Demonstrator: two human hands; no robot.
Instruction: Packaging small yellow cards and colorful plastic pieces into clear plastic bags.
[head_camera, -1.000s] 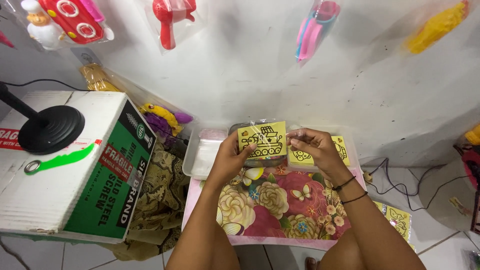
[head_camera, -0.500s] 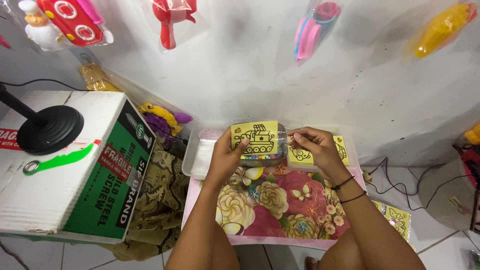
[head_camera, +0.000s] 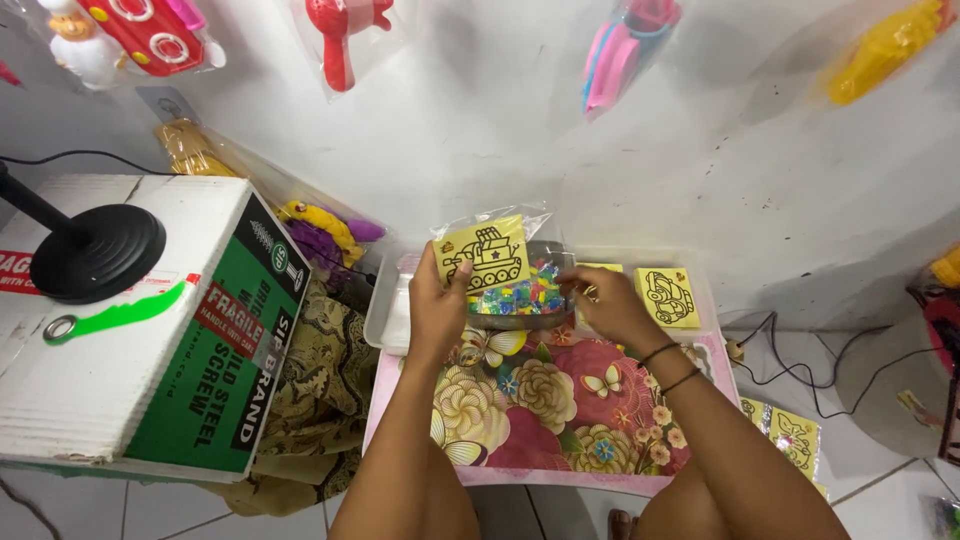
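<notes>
The left hand is closed on a clear plastic bag with a yellow card inside it, thumb on the card's lower right corner, holding it upright above the far edge of the floral tray. The card bears a black line drawing of a tank-like vehicle. The right hand, two dark bands on its wrist, reaches in from the right with its fingers pinched at the lower right part of the same bag, just where it meets a shallow bowl of small coloured beads; what the fingertips pinch cannot be told.

The floral tray lies nearest, between the two forearms, pink-edged and printed with large blooms and butterflies. Just beyond it sits a clear plastic tub, and the bead bowl is at its front. To the right of the bowl lies a second yellow picture card, flat. More yellow cards in plastic lie on the tiled floor at the lower right.

To the left stands a white and green cardboard box with a black round lamp base on top, patterned brown cloth bunched between box and tub. Farthest off, bagged plastic toys hang on the white wall.
</notes>
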